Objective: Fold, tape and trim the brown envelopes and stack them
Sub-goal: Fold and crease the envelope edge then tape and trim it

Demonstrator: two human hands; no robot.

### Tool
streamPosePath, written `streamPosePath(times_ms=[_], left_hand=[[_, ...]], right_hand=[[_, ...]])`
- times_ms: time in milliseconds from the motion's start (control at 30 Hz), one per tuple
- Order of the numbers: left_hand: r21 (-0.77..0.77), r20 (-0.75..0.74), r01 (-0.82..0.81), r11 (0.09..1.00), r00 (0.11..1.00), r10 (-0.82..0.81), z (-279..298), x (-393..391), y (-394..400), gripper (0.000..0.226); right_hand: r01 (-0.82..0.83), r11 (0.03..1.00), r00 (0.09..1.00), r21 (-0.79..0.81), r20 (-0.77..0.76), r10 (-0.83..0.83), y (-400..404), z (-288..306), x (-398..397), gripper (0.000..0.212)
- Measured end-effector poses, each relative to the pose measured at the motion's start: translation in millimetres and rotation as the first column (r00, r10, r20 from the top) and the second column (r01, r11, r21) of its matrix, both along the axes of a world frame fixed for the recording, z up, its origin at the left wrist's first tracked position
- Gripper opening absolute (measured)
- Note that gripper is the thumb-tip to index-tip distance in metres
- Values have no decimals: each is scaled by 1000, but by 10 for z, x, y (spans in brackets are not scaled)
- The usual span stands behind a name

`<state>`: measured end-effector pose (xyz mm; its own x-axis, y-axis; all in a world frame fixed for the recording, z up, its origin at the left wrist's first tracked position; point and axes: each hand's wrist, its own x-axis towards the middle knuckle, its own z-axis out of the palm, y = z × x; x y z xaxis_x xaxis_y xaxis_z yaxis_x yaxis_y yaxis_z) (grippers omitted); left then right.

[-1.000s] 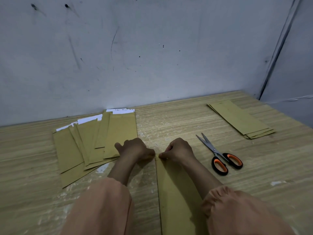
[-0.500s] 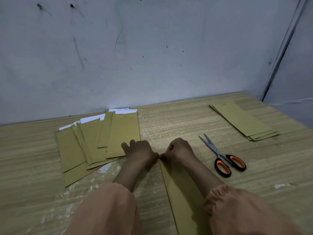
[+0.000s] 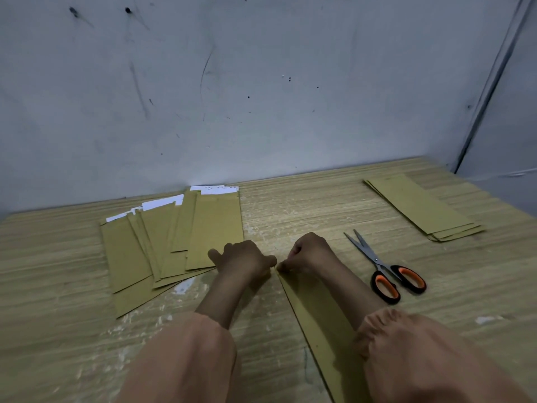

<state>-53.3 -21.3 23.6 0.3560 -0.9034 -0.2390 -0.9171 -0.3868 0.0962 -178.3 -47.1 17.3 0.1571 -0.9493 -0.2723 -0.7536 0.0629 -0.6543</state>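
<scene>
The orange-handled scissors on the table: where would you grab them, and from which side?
Judging by the pose, take the orange-handled scissors by the two black-and-orange finger loops, coming from the near side. The loops point toward the person while the half-open steel blades point away toward the wall. The right hand is nearest.

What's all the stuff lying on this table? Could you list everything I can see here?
envelope being worked: one, brown, front centre, running away from the person, its far end at both hands
loose envelopes: a fanned pile, count unclear, brown with white paper showing at their far ends, left by the wall
stacked envelopes: a neat pile, count unclear, brown, far right
scissors: one pair, orange and black handles, blades open, right of the hands
table: one, light wood grain
wall: grey, marked, behind the table
left hand: fingers curled, at the envelope's far corner
right hand: pinches the envelope's far end
sleeves: two, peach
</scene>
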Motion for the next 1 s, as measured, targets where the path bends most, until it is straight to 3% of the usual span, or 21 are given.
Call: streamPosePath(times_ms=[100, 267, 467, 1000], left_hand=[[9, -3, -12, 1000, 1000, 12, 12, 20, 17, 30], [-10, -60, -5, 1000, 998, 5, 7, 60, 39, 35], [-143, 60, 161, 977, 986, -154, 14, 59, 137, 22], [90, -12, 165, 982, 986, -164, 191, -4, 20, 34]], right_hand=[[-10, 1000, 1000, 1, 5, 10, -3, -6, -1, 35], [-21, 1000, 999, -22, 29, 21, 19, -36, -13, 26], [-39, 997, 996, -67, 81, 45, 57, -59, -49, 23], [-60, 996, 996, -65, 68, 64, 88, -28, -87, 23]])
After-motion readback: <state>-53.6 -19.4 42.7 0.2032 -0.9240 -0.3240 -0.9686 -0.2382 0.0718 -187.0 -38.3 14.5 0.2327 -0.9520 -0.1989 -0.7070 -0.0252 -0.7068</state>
